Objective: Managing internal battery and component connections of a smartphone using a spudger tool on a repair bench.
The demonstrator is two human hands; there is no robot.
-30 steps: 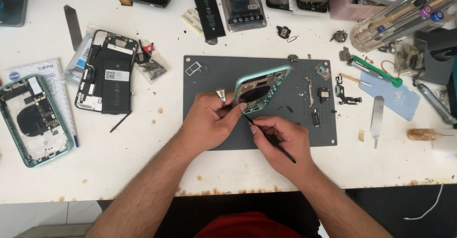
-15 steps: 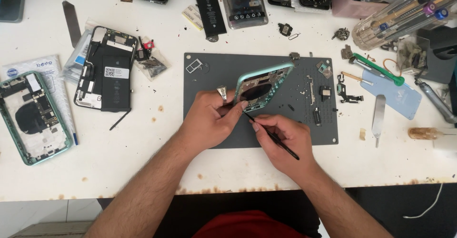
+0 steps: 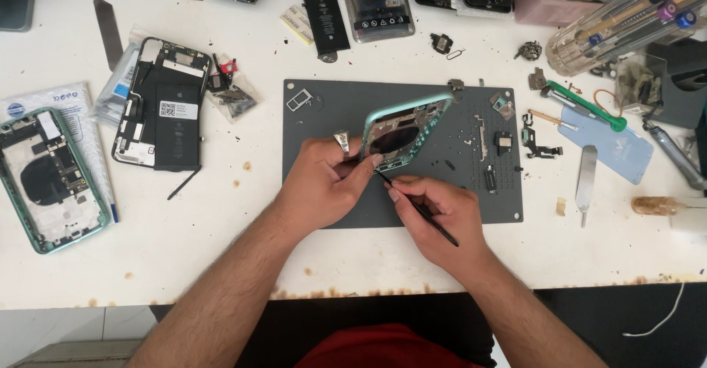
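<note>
My left hand [image 3: 322, 184] grips the lower end of a mint-green phone housing [image 3: 406, 129] and holds it tilted up on its edge over the dark grey work mat [image 3: 324, 107]. A ring shows on one finger of that hand. My right hand [image 3: 440, 217] holds a thin black tool [image 3: 434, 223] like a pen, its tip touching the housing's lower corner beside my left thumb. Small screws and parts lie on the mat's right side [image 3: 490, 143].
An opened black phone [image 3: 163, 107] and a green opened phone [image 3: 46, 180] lie at the left. A loose battery [image 3: 324, 15], more phones and packets sit along the far edge. Screwdrivers in a clear case [image 3: 626, 18], a green-handled tool [image 3: 585, 105], a blue card [image 3: 611, 143] and a metal spudger [image 3: 586, 177] are at right.
Almost nothing differs; both hands stay at the housing's lower corner, with the tool tip shifted only slightly.
</note>
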